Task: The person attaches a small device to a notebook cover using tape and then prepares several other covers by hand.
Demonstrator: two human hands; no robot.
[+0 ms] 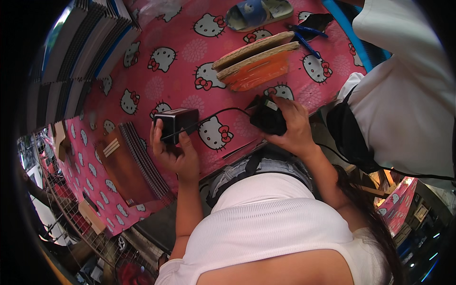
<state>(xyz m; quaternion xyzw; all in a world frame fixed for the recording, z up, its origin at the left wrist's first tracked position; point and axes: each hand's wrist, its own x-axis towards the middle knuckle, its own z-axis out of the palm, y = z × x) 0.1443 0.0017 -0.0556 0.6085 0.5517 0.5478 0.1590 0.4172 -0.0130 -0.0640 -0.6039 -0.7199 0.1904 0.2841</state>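
Note:
My left hand (175,154) has its fingers wrapped round a small black box-shaped device (183,124) with a silvery rim, just above the pink cat-patterned tablecloth (183,90). In my right hand (295,124) is a black, blocky object (269,118) with a pale label on top; its exact kind cannot be made out. A thin black cable (213,114) loops between the two things. My right fingers cover part of the black object.
Spiral-bound notebooks (78,61) are stacked at the far left. Brown notebooks (127,164) lie near my left forearm. Beyond my hands are orange-faced thick boards (256,71), blue pens (308,43) and an oblong illustrated item (259,13). Another person (403,95) in white is close on the right.

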